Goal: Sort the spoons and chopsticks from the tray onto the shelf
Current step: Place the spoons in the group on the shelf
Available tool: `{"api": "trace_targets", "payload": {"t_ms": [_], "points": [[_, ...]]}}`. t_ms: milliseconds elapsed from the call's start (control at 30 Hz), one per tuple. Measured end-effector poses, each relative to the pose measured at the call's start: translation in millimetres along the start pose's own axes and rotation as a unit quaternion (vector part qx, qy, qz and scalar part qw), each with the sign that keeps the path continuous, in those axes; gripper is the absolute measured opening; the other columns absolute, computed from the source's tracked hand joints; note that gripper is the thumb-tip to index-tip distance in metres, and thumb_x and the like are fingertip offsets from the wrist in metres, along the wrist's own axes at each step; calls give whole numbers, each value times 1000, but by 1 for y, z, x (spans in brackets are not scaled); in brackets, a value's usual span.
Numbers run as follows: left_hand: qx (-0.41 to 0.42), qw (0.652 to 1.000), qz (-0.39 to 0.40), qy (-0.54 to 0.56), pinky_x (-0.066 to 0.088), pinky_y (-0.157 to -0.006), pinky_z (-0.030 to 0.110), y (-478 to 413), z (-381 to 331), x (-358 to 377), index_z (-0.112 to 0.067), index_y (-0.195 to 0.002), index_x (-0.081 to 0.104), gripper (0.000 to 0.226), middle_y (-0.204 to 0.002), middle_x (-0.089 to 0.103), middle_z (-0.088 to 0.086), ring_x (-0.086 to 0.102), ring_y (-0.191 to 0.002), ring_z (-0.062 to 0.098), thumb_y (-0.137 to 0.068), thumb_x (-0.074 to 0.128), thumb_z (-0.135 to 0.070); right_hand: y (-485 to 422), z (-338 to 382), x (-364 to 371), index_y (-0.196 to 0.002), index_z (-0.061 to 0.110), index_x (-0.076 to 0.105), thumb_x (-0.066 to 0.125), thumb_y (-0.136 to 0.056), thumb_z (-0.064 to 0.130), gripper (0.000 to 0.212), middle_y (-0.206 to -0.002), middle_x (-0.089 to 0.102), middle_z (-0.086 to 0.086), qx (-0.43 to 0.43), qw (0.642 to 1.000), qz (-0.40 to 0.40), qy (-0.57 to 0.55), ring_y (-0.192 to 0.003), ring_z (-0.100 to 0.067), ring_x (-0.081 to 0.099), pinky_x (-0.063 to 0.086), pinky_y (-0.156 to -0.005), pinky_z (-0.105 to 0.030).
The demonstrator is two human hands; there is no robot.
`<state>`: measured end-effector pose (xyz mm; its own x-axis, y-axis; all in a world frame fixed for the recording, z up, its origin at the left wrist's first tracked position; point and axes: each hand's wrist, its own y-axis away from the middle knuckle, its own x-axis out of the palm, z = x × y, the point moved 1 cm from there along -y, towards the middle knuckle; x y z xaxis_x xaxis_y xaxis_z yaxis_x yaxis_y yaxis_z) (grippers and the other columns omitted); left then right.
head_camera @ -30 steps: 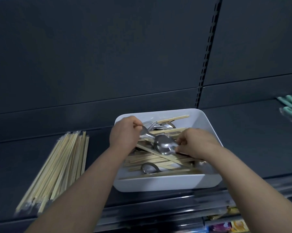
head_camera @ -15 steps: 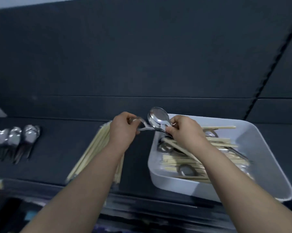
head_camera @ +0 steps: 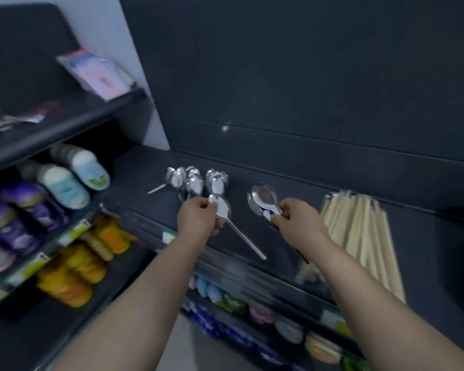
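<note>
Goods crowd the side rack at far left, all blurred: a pink packet [head_camera: 99, 76] leaning on an upper level, pale blue-and-white bottles [head_camera: 65, 183] lying on their sides below it, purple packs [head_camera: 22, 210] beside those, and orange pouches [head_camera: 73, 274] lower down. Right of the rack runs the dark shelf [head_camera: 319, 207]. At its left end lies a cluster of steel spoons [head_camera: 196, 180], bowls toward the back panel, set close and partly overlapping. Just in front of that cluster the left hand [head_camera: 198, 219] pinches a single spoon [head_camera: 223, 210] at its bowl, thumb and curled fingers closed on it. The bowl sits close to the nearest laid spoon and the handle slants down to the right. Whether this spoon touches the shelf cannot be told. Near it, the right hand [head_camera: 297, 223] grips nested spoons [head_camera: 264, 196], at least two, by their necks, with the fingers curled round them. Their bowls face up and point to the back, and the handles pass under the palm toward the lower right. Just beside that hand on the right lies a bundle of pale wooden chopsticks [head_camera: 359, 236], running from back to front on the shelf. Under the shelf front, blurred coloured packs [head_camera: 252, 309] sit on a lower level.
</note>
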<state>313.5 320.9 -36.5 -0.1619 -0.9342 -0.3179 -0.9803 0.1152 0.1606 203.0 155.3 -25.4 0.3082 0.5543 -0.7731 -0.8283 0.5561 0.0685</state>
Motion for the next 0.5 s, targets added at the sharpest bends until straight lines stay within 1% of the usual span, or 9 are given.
{"api": "trace_targets", "payload": {"t_ms": [67, 167, 267, 400, 467, 500], "points": [[-9, 1000, -7, -11, 41, -43, 23, -22, 14, -29, -13, -65, 52, 29, -58, 58, 9, 65, -57, 19, -94, 55, -14, -12, 22, 27, -93, 21, 62, 57, -89, 27, 9, -86, 66, -1, 10, 1000, 9, -8, -83, -25, 61, 50, -72, -36], [-21, 1000, -1, -20, 43, -45, 24, -51, 28, -54, -11, -71, 52, 25, -63, 57, 9, 64, -54, 15, -95, 56, -16, -28, 43, 57, -91, 21, 62, 58, -89, 27, 7, -89, 67, 1, 25, 999, 17, -10, -84, -24, 61, 52, -72, -36], [-24, 999, -2, -28, 46, -46, 24, -75, 31, -63, -9, -77, 54, 20, -63, 57, 6, 61, -52, 11, -96, 56, -14, -47, 54, 78, -89, 28, 57, 58, -89, 29, 2, -93, 66, 3, 38, 999, 16, -11, -87, -23, 60, 49, -71, -32], [-4, 997, 7, -83, 50, -48, 26, -106, 26, -59, -13, -71, 57, 23, -65, 58, 6, 59, -62, 20, -93, 57, -17, -78, 63, 96, -98, 27, 58, 56, -90, 28, 9, -93, 63, 4, 53, 998, 27, -4, -87, -22, 59, 46, -69, -30], [5, 993, 11, -116, 56, -52, 33, -123, 23, -56, -18, -65, 55, 27, -64, 60, 6, 61, -63, 24, -92, 58, -21, -95, 69, 105, -104, 26, 57, 54, -91, 27, 13, -94, 60, 4, 58, 998, 27, -1, -90, -22, 58, 45, -70, -30], [12, 991, 12, -134, 59, -58, 39, -130, 20, -54, -19, -65, 55, 27, -64, 61, 6, 62, -63, 26, -91, 58, -22, -103, 72, 108, -106, 26, 56, 52, -91, 27, 15, -94, 59, 4, 60, 998, 27, -2, -91, -23, 58, 45, -70, -31]]}}
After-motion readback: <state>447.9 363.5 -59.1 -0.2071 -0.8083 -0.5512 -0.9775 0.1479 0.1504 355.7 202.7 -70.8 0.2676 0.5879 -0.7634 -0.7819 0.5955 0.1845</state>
